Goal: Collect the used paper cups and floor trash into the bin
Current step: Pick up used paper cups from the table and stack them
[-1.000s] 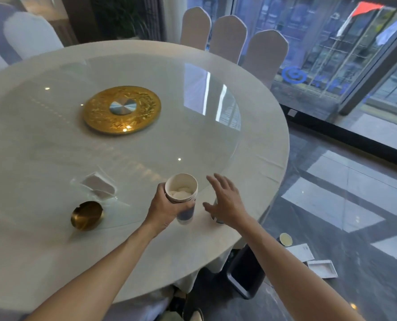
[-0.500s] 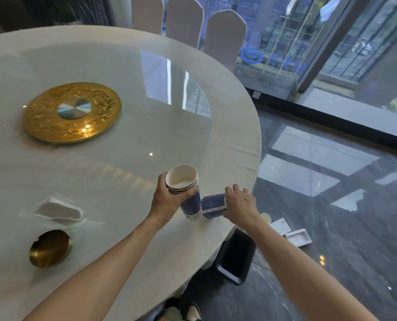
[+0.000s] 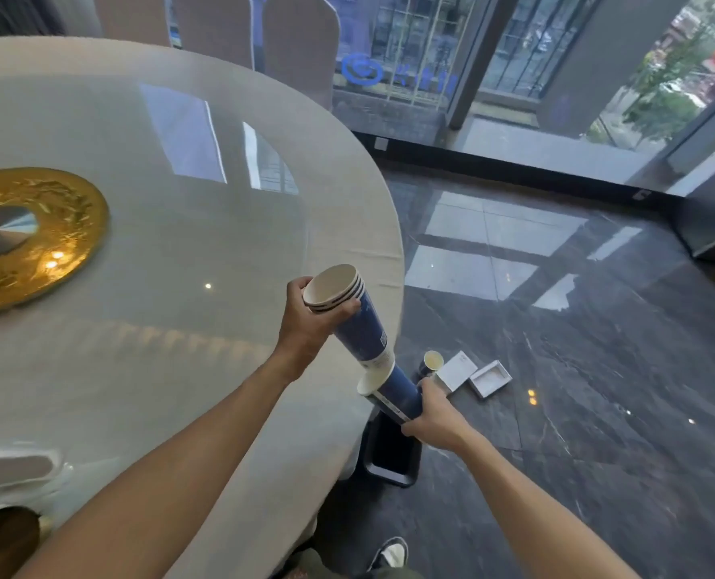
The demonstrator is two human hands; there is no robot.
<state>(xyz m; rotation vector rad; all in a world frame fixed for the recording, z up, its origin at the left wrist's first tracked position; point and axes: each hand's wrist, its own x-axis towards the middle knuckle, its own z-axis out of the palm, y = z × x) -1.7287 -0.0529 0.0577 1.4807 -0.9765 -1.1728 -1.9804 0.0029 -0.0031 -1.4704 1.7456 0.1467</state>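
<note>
My left hand (image 3: 307,328) grips a tilted stack of blue-and-white paper cups (image 3: 353,317) just past the table's right edge. My right hand (image 3: 435,415) holds a single blue paper cup (image 3: 397,394) whose mouth meets the bottom of that stack. Directly below them a black bin (image 3: 391,457) stands on the floor beside the table. On the dark floor past the bin lie another cup (image 3: 431,363), a white card (image 3: 458,369) and a small open white box (image 3: 491,378).
The round white table (image 3: 159,369) carries a glass turntable with a gold centre disc (image 3: 25,236), a tissue pack (image 3: 9,470) and a gold ashtray (image 3: 0,541) at lower left. Covered chairs (image 3: 301,48) stand behind it. My shoe (image 3: 389,553) shows at the bottom.
Both hands lifted their cups off the table and swung right beyond its edge, over the bin. The stack is now tilted and the single cup is being pushed onto its bottom.
</note>
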